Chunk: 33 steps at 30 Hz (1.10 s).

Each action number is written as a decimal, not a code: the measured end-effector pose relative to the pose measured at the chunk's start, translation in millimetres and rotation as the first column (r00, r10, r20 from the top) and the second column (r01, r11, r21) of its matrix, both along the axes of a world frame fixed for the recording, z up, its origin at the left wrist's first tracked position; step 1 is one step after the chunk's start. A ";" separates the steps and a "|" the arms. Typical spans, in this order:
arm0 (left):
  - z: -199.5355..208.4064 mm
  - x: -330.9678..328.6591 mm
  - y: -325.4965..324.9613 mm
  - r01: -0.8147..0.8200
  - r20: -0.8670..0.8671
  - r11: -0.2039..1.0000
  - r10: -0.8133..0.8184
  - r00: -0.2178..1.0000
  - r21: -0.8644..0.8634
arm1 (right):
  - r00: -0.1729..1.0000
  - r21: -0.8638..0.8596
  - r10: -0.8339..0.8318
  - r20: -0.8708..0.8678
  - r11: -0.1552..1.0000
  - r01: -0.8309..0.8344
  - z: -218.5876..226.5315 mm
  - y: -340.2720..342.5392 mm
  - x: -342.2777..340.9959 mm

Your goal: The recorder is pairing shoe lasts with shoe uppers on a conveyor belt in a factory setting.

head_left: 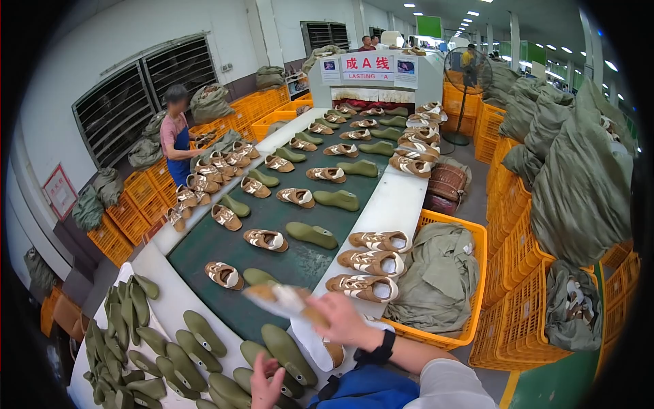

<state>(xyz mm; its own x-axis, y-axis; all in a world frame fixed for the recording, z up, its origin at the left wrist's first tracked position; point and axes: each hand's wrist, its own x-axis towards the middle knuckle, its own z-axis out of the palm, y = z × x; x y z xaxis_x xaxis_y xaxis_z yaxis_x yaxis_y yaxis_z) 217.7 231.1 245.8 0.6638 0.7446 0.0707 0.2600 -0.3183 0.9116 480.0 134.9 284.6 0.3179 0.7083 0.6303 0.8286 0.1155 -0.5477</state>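
Observation:
My right hand (344,320), with a black band on its wrist, grips a brown and white sneaker (276,300) over the near end of the conveyor. The sneaker is smeared by motion. Under that hand, another brown shoe (332,354) with white material lies partly hidden. My left hand (267,383) is low in the picture, fingers apart and nothing visible in them. It is beside green shoe lasts (289,354), several of which lie on the white near ledge. Three brown sneakers (368,262) stand in a row on the right ledge.
The green conveyor belt (197,255) carries sneakers and lasts toward a machine (429,75). A yellow crate (480,273) with grey-green cloth stands at my right, near stacked crates (507,320) and a fan (467,75). Across the belt, a co-worker (176,136) stands at the left.

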 end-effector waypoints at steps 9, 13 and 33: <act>69.5 12.4 -4.5 -0.081 0.334 0.934 0.205 0.920 -0.348 | 0.570 0.005 0.768 0.292 0.595 -0.804 29.4 14.1 -112.4; 86.7 11.7 -17.2 -0.210 0.110 0.929 0.253 0.961 -0.305 | 0.484 0.115 0.872 0.074 0.475 -0.872 12.8 24.3 -113.2; 89.6 14.9 -33.5 -0.082 -0.191 0.685 0.313 0.930 0.724 | 0.924 -0.011 0.371 0.097 0.928 -0.372 11.7 28.8 -89.8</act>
<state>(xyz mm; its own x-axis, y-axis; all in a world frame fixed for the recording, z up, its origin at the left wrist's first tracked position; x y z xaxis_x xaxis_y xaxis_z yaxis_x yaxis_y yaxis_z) 232.7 197.5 335.4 0.5821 0.6714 0.4587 0.5938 -0.7364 0.3242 390.2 163.6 296.3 -0.0289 0.7590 0.6505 0.7739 0.4289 -0.4660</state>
